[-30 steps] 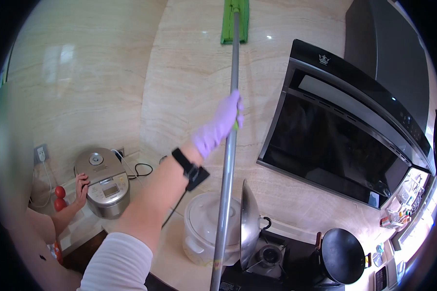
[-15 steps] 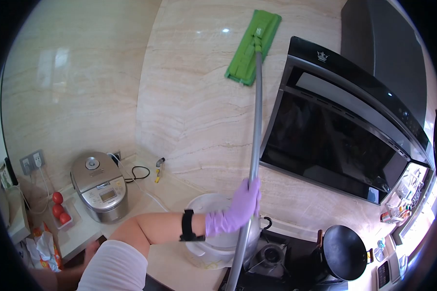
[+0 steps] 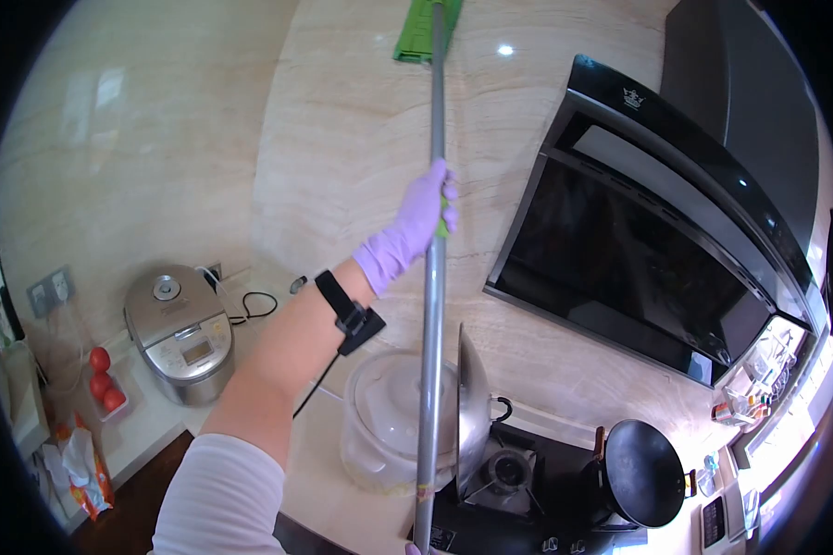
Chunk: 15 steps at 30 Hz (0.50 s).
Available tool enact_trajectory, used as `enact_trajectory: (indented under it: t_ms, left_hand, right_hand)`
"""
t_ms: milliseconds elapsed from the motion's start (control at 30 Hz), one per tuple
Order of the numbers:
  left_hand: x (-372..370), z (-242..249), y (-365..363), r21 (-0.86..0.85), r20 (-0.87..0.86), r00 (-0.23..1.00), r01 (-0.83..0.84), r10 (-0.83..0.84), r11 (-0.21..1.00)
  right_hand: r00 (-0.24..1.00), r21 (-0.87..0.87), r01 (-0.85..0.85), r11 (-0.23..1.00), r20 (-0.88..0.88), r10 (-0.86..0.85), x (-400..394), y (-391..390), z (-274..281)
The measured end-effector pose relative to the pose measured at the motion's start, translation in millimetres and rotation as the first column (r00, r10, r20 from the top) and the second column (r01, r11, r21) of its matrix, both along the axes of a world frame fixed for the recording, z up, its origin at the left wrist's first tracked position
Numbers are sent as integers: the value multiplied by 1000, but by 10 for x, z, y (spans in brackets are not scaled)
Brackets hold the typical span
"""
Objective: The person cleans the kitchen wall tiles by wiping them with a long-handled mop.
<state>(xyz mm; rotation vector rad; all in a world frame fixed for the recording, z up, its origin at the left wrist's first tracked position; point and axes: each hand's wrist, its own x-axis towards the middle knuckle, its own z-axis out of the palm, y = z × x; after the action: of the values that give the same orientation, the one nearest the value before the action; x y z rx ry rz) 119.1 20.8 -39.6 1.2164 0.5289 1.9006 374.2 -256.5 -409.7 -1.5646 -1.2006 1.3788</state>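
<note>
A flat mop with a green head rests against the marbled wall, its top cut off by the upper edge of the view. My left hand, in a purple glove, is closed around the grey mop pole at a green joint. A black strap with a small device is on that wrist. At the bottom edge, only a sliver of my right hand, also in purple, shows against the pole's lower end; most of it is out of view.
A white lidded container and a large metal lid stand behind the pole. The gas stove holds a black wok. A range hood juts out at right. A rice cooker and tomatoes sit at left.
The mop head has moved up and left along the wall, partly out of view. My left hand has risen with the pole, and a bit of my right hand now shows below.
</note>
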Motion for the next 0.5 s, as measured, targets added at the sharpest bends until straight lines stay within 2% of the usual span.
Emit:
enact_trajectory:
  t_ms: [33,133,300,367,500]
  left_hand:
    - [-165,54,20,-11,42,999,4,-4,1000]
    - [-679,107,82,-32,101,995,-18,21,999]
    - [-1313,-51,-3,-80,195,976,-85,99,993]
    - [-1507,-134,-32,-121,228,969,-72,98,990]
    - [-1785,-279,35,-169,229,963,-103,140,980]
  right_hand:
    - [998,78,19,997,-64,-14,-72,7,128]
    - [993,135,-53,989,-95,66,-200,40,395]
    - [983,114,-182,977,20,181,-366,123,485]
    - [963,-102,-254,962,67,261,-420,161,442]
    - [951,-79,-297,952,59,302,-505,172,505]
